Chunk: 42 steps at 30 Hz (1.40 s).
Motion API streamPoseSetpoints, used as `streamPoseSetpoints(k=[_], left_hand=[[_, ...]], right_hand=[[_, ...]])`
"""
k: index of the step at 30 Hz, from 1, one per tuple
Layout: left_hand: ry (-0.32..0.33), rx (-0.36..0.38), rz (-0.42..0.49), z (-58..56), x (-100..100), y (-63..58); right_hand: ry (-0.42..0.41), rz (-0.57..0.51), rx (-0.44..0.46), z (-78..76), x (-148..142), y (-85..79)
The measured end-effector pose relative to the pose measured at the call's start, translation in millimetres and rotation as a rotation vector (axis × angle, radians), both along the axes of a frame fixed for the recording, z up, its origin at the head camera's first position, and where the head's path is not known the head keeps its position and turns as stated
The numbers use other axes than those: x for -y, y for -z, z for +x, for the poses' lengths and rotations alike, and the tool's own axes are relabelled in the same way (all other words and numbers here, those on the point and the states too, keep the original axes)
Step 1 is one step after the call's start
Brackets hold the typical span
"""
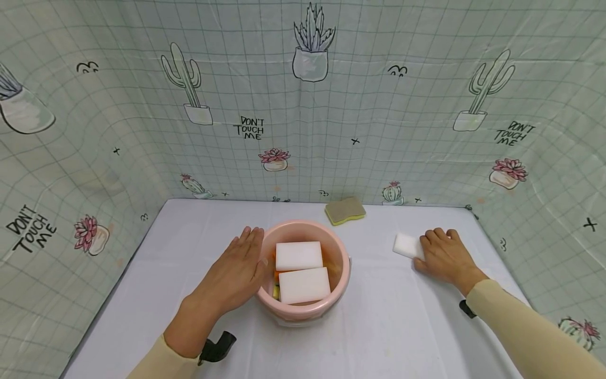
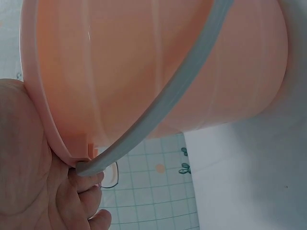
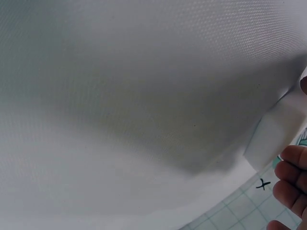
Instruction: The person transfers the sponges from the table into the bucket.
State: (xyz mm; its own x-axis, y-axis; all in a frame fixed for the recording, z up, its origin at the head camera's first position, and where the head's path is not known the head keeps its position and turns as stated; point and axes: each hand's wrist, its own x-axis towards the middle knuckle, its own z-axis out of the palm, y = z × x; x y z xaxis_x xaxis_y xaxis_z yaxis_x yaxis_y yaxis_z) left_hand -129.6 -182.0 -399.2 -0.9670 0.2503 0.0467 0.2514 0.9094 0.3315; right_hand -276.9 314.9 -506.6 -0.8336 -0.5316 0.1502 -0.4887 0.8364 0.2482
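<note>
A pink bucket (image 1: 303, 314) stands upright on the table, with two white sponges (image 1: 299, 256) lying side by side at its mouth. Flat along the left of the rim, my left hand (image 1: 232, 276) has its fingers straight; the left wrist view shows its palm against the rim, fingertips by the end of the grey handle (image 2: 158, 112). At the right, my right hand (image 1: 447, 258) holds a third white sponge (image 1: 405, 246) between thumb and fingers. In the right wrist view this sponge (image 3: 276, 129) lies low at the cloth, partly beyond the frame.
Beyond the bucket lies a yellow sponge (image 1: 345, 210) with a brownish top. Orange and yellow things show inside the bucket under the white sponges. White cloth (image 1: 379, 326) covers the table, and a checked cactus-print curtain (image 1: 341, 105) hangs behind and at both sides.
</note>
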Motion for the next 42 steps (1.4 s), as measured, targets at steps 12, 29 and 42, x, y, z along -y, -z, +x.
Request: streamPoseSetpoints(k=[12,29,42], left_hand=[[0.001,0.017,-0.007,0.1,-1,-0.4],[0.003,0.002,-0.045,0.2,-2,-0.9],[-0.005,0.005,-0.043,0.8,1,-4.4]], right_hand=[[0.06,-0.059,0.058,-1.1,0,1.5],[0.063,-0.151,-0.027,-3.6,10,-8.8],[-0.122,-0.327,-0.248,8.7,70,-61.5]])
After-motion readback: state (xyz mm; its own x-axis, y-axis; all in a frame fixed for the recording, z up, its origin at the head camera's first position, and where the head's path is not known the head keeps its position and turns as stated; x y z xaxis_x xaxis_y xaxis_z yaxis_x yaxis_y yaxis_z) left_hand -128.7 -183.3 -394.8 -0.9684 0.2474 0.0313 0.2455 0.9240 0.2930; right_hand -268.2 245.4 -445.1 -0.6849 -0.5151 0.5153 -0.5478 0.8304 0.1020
